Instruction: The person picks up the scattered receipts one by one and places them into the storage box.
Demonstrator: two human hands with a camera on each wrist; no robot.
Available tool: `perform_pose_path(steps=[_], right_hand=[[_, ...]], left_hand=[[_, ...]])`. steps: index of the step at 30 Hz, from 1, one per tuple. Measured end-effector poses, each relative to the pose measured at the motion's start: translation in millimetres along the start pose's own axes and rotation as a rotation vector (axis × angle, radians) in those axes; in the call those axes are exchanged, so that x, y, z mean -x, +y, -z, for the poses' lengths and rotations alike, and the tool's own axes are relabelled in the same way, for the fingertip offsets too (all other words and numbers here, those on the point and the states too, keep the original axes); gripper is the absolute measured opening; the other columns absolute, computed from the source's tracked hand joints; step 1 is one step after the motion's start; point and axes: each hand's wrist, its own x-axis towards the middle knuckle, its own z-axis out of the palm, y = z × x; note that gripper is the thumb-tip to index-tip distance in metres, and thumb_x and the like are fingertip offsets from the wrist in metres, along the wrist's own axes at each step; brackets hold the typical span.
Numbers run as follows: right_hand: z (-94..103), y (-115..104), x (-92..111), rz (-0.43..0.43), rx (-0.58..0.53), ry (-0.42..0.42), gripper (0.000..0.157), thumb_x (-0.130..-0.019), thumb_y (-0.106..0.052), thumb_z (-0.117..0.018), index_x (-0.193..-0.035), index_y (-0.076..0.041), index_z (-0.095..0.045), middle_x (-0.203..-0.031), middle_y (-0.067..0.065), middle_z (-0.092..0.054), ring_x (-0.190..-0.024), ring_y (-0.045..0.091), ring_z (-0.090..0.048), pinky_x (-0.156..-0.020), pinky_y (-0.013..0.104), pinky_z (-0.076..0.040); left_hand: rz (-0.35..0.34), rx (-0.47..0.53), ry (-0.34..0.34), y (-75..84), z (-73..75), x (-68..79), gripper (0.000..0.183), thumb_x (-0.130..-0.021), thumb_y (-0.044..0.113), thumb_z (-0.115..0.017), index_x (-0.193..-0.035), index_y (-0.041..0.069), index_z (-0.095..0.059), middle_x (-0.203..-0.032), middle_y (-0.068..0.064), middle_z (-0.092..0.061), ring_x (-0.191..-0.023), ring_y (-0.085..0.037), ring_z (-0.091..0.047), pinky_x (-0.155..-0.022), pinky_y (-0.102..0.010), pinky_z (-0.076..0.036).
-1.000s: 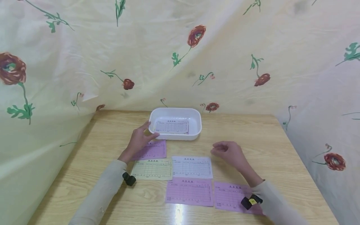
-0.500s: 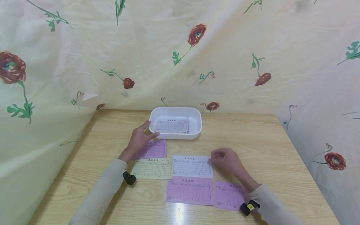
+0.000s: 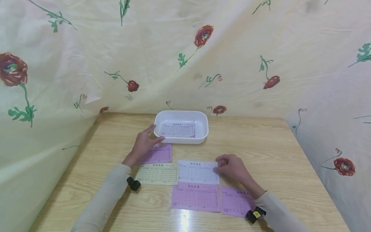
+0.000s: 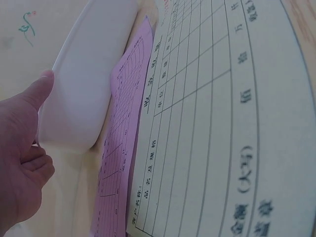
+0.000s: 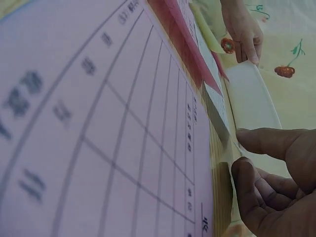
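Note:
My left hand grips the near left corner of a white plastic tray, its thumb on the rim in the left wrist view. Inside lies a small stack of receipt slips, a white one on top. At the right edge of a white receipt slip on the table is my right hand. Its thumb and index finger are bent towards each other with a gap between them, fingertips right at the slip's corner. A pink receipt slip lies partly under my left wrist.
Left of the white slip lies a yellow-green receipt slip. Nearer me are two more pink receipt slips, one partly under my right forearm. The wooden table ends at a flowered cloth behind and at both sides.
My right hand has come down and left from beside the white slip to its right edge. My left hand stays on the tray.

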Motion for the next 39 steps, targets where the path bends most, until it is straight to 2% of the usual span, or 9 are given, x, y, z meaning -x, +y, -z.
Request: perform_pose_path(steps=[6,11,19,29,39], right_hand=[[-1.7,-1.2,-0.1,0.02,0.016,0.0,0.029,-0.081,-0.014,-0.084,-0.108,-0.006,-0.076,-0.086,0.0,-0.072,-0.08,0.014,-0.065,-0.07,0.029,-0.056],[-0.4,0.1,-1.1,0.05,0.024,0.016,0.022,-0.086,-0.014,-0.08,-0.106,-0.005,-0.078,-0.089,0.001,-0.073,-0.082,0.016,-0.067,-0.073,0.032,-0.058],[8.5,4.7,-3.0,0.087,0.003,0.052,0.024,-0.093,-0.02,-0.075,-0.112,-0.004,-0.075,-0.103,0.008,-0.075,-0.093,0.02,-0.07,-0.079,0.036,-0.062],[25.3,1.1,-4.2,0.096,-0.023,0.096,0.024,-0.094,-0.021,-0.075,-0.112,-0.005,-0.075,-0.105,0.01,-0.076,-0.093,0.022,-0.071,-0.077,0.035,-0.062],[39.3,-1.1,-6.4,0.172,-0.14,0.083,0.024,-0.095,-0.021,-0.075,-0.111,-0.003,-0.073,-0.105,0.013,-0.075,-0.09,0.021,-0.073,-0.075,0.029,-0.063]], left_hand=[[0.021,-0.015,-0.002,2.2,0.0,0.9,0.091,-0.086,0.05,-0.078,-0.153,0.001,-0.042,-0.162,-0.021,-0.034,-0.152,-0.034,-0.03,-0.125,-0.05,-0.027],[0.04,-0.025,-0.006,2.7,0.0,0.9,0.091,-0.087,0.051,-0.077,-0.154,0.001,-0.041,-0.162,-0.021,-0.033,-0.152,-0.034,-0.029,-0.125,-0.049,-0.027],[0.041,-0.019,-0.006,1.2,0.3,0.2,0.091,-0.088,0.053,-0.077,-0.154,0.001,-0.041,-0.162,-0.02,-0.033,-0.152,-0.033,-0.029,-0.125,-0.049,-0.026],[0.024,-0.027,0.001,1.0,0.1,0.2,0.092,-0.087,0.053,-0.077,-0.153,0.0,-0.041,-0.161,-0.022,-0.034,-0.151,-0.035,-0.03,-0.125,-0.05,-0.027],[0.026,-0.015,-0.003,2.8,0.5,0.8,0.09,-0.087,0.051,-0.078,-0.153,0.001,-0.041,-0.162,-0.022,-0.033,-0.152,-0.036,-0.029,-0.125,-0.051,-0.026]])
